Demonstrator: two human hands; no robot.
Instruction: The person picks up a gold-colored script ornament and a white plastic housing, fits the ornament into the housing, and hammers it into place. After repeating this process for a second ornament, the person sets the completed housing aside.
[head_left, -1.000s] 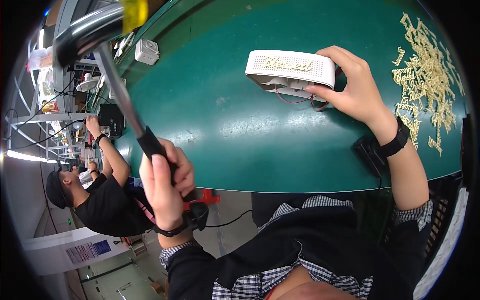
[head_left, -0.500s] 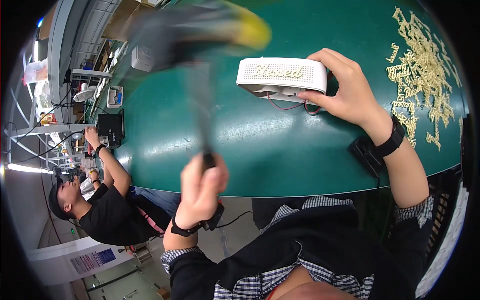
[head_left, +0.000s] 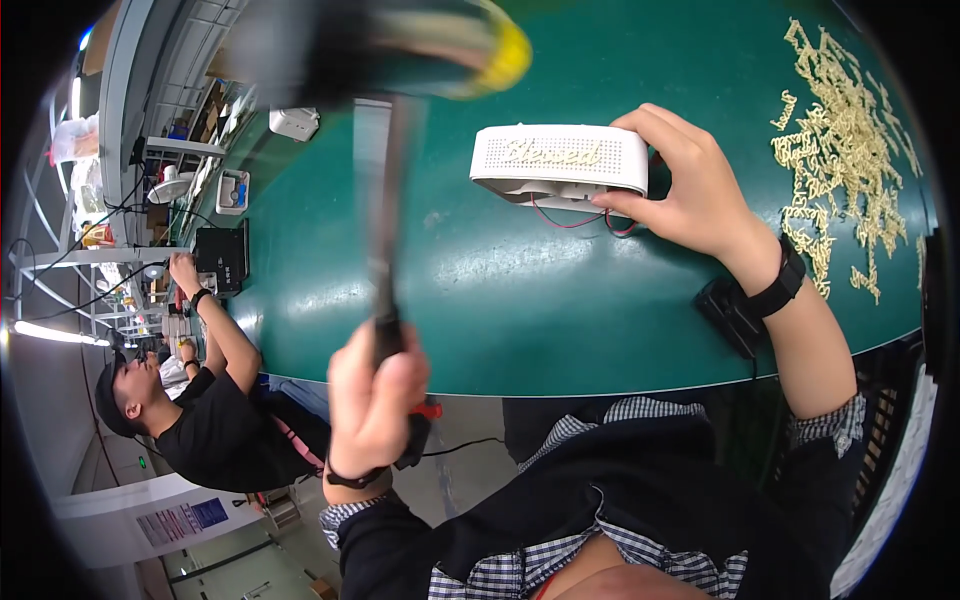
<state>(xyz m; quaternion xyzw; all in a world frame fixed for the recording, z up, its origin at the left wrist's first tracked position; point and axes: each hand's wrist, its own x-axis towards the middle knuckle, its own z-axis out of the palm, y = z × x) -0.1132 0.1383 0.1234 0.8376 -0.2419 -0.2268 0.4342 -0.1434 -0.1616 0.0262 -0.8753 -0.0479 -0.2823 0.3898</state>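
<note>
My left hand is closed around the black grip of a mallet raised above the table. Its dark and yellow head is smeared by motion. My right hand steadies a white speaker-like housing by its right end, thumb at the lower edge and fingers over the top. A perforated front on this housing carries cream script lettering. Its lower side is open, with thin red and black wires hanging out onto the table. The mallet head is up and left of the housing, apart from it.
Many loose cream lettering pieces are heaped at the right of the green table. A black device lies by my right wrist. At the far left are a white box, a small bin and a seated co-worker.
My left hand and the mallet have shifted left and slightly down. The right hand and the housing have moved only a little.
</note>
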